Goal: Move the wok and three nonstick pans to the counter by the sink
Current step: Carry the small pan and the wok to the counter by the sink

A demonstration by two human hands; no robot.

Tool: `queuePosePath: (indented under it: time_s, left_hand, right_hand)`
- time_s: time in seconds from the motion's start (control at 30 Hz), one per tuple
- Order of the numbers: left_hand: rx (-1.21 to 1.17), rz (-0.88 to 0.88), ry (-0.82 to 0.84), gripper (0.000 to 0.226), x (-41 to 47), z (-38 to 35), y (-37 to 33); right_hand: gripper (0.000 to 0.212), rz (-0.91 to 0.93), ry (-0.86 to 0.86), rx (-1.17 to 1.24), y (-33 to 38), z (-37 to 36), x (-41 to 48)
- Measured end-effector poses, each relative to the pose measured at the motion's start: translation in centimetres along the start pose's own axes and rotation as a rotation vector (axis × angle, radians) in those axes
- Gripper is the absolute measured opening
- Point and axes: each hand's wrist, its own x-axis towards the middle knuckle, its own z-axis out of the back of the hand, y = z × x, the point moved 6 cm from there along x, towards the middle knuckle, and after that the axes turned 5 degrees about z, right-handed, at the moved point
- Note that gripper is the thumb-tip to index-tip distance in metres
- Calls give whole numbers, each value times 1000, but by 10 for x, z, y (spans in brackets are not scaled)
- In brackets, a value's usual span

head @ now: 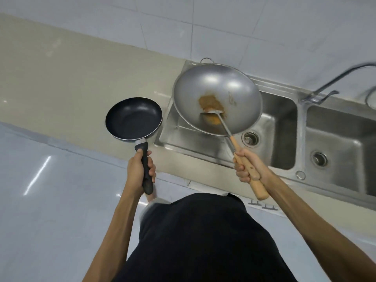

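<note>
left hand point(140, 171) clamped on black handle of nonstick pan point(133, 118), held above beige worktop point(71, 82). right hand point(247, 166) clamped on wooden handle of wok point(217, 100), held over left basin of sink point(280, 127), brown residue inside.

Left hand point(140, 171) grips the black handle of a nonstick pan point(133, 118), pan out ahead of it over the beige counter point(61, 78). Right hand point(247, 167) is wrapped around a wooden handle, the grey wok point(217, 94) beyond its knuckles above the steel sink point(280, 139), brown residue point(210, 102) in its bowl.
</note>
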Motion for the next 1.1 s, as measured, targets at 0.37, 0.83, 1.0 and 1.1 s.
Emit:
queuePosePath:
  time_s: [0.37, 0.83, 1.0, 1.1]
  left_hand:
    - [333, 128, 217, 35, 127, 77, -130]
    - [403, 168, 311, 35, 193, 74, -161]
    - [427, 161, 325, 36, 211, 64, -167]
    - [444, 144, 331, 36, 218, 59, -170]
  right_hand:
    - [30, 109, -198, 273, -41, -137, 42]
    - [28, 171, -225, 276, -30, -154, 77]
    - [27, 195, -240, 270, -35, -150, 91]
    - [26, 210, -265, 254, -39, -146, 97]
